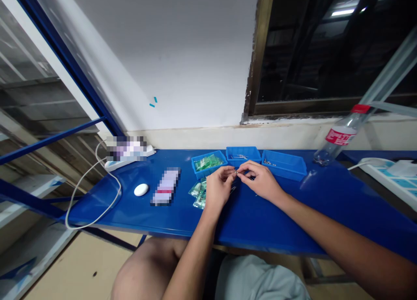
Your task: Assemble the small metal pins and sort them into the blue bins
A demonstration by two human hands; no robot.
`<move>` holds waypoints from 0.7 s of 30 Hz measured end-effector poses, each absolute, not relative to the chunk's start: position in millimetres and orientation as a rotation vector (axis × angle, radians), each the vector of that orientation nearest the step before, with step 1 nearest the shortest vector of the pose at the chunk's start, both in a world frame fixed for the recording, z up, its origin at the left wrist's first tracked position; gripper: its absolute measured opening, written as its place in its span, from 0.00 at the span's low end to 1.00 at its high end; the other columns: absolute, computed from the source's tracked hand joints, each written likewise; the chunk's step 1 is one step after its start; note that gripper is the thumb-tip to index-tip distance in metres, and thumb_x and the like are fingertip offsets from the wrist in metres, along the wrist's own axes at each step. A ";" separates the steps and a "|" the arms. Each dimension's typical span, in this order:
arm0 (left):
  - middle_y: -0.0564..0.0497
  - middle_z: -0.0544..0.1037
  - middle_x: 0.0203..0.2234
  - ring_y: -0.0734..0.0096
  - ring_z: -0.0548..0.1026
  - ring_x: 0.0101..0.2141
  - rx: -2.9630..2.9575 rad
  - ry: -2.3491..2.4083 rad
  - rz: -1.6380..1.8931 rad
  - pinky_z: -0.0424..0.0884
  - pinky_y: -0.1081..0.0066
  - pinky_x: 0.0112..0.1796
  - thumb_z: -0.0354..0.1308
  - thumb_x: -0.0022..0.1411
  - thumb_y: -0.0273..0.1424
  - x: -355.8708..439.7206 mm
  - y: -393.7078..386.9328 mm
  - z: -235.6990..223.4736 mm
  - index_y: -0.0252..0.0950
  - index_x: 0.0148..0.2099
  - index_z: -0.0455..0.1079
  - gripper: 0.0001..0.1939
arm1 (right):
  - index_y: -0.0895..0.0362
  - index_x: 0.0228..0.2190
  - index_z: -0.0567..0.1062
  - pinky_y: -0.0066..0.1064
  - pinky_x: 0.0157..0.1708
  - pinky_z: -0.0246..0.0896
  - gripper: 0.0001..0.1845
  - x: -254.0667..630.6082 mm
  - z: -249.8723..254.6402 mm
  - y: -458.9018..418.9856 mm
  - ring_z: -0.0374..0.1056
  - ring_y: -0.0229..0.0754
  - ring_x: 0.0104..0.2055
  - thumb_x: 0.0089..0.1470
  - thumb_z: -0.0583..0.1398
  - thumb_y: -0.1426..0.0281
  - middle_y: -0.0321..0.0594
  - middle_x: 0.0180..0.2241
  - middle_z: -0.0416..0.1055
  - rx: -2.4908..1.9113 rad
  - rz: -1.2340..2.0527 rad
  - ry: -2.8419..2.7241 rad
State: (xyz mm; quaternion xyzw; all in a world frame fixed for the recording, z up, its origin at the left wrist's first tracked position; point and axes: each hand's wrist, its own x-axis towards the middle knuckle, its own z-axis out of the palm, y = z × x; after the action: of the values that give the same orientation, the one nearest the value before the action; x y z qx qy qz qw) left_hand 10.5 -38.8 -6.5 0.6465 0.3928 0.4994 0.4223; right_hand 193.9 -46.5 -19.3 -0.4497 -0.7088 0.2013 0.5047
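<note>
Left hand point(217, 188) and right hand point(260, 180) nearly meet right of centre, fingers point(250, 165) bent in a pinch. Left forearm point(194, 254) rises from the bottom edge; right forearm point(329, 227) slants from lower right.

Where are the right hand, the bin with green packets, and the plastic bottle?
Right hand point(259, 178): head view, back of hand.
Bin with green packets point(201, 175): head view, front wall.
Plastic bottle point(339, 137): head view, red label.
</note>
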 end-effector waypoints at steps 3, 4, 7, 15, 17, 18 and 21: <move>0.45 0.87 0.39 0.62 0.86 0.40 1.603 0.991 1.247 0.82 0.64 0.45 0.66 0.66 0.26 11.0 -39.3 -6.6 0.36 0.48 0.78 0.08 | 0.52 0.39 0.79 0.40 0.38 0.77 0.06 193.5 -18.5 -47.8 0.75 0.46 0.38 0.61 0.63 0.64 0.43 0.41 0.79 -1.088 0.486 -1.748; 0.46 0.87 0.39 0.62 0.86 0.40 1.602 0.987 1.240 0.82 0.65 0.45 0.66 0.66 0.27 11.2 -39.8 -6.3 0.36 0.48 0.78 0.08 | 0.51 0.40 0.79 0.39 0.38 0.76 0.06 193.2 -18.1 -48.5 0.75 0.46 0.38 0.61 0.63 0.65 0.42 0.41 0.78 -1.086 0.484 -1.753; 0.45 0.87 0.41 0.61 0.86 0.41 1.609 0.963 1.217 0.82 0.65 0.44 0.66 0.67 0.30 11.4 -41.4 -4.7 0.37 0.50 0.78 0.10 | 0.51 0.45 0.79 0.37 0.35 0.74 0.11 192.3 -15.6 -51.1 0.74 0.45 0.37 0.60 0.62 0.69 0.42 0.41 0.77 -1.072 0.475 -1.771; 0.46 0.87 0.40 0.57 0.86 0.39 1.806 1.086 1.137 0.82 0.66 0.39 0.63 0.69 0.42 9.5 -43.0 -3.9 0.39 0.46 0.83 0.14 | 0.53 0.39 0.80 0.34 0.33 0.73 0.07 194.3 -19.0 -49.0 0.73 0.43 0.35 0.59 0.62 0.70 0.41 0.37 0.77 -1.102 0.492 -1.736; 0.46 0.87 0.41 0.58 0.86 0.39 1.804 1.087 1.105 0.82 0.67 0.38 0.63 0.70 0.40 9.0 -42.2 -5.0 0.38 0.47 0.83 0.14 | 0.53 0.40 0.80 0.34 0.36 0.74 0.07 194.9 -20.5 -48.3 0.75 0.43 0.37 0.59 0.62 0.69 0.41 0.39 0.78 -1.090 0.485 -1.760; 0.46 0.87 0.42 0.58 0.86 0.39 1.795 1.090 1.099 0.82 0.68 0.38 0.63 0.70 0.39 8.9 -41.8 -5.3 0.37 0.49 0.83 0.13 | 0.52 0.40 0.80 0.35 0.38 0.75 0.07 195.1 -20.8 -48.3 0.75 0.43 0.38 0.60 0.62 0.69 0.41 0.40 0.78 -1.080 0.474 -1.781; 0.46 0.87 0.43 0.60 0.86 0.40 1.768 1.121 1.112 0.82 0.68 0.40 0.64 0.69 0.33 9.0 -41.3 -5.4 0.37 0.50 0.83 0.11 | 0.52 0.41 0.80 0.36 0.40 0.76 0.07 195.0 -19.9 -49.2 0.76 0.44 0.39 0.62 0.61 0.68 0.42 0.42 0.79 -1.064 0.458 -1.802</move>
State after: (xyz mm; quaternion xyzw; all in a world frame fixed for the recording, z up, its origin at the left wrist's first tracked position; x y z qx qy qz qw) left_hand 9.0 -41.3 -5.4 0.6910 0.4382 0.4347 0.3763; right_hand 195.0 -49.2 -19.9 -0.4360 -0.7384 0.1878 0.4790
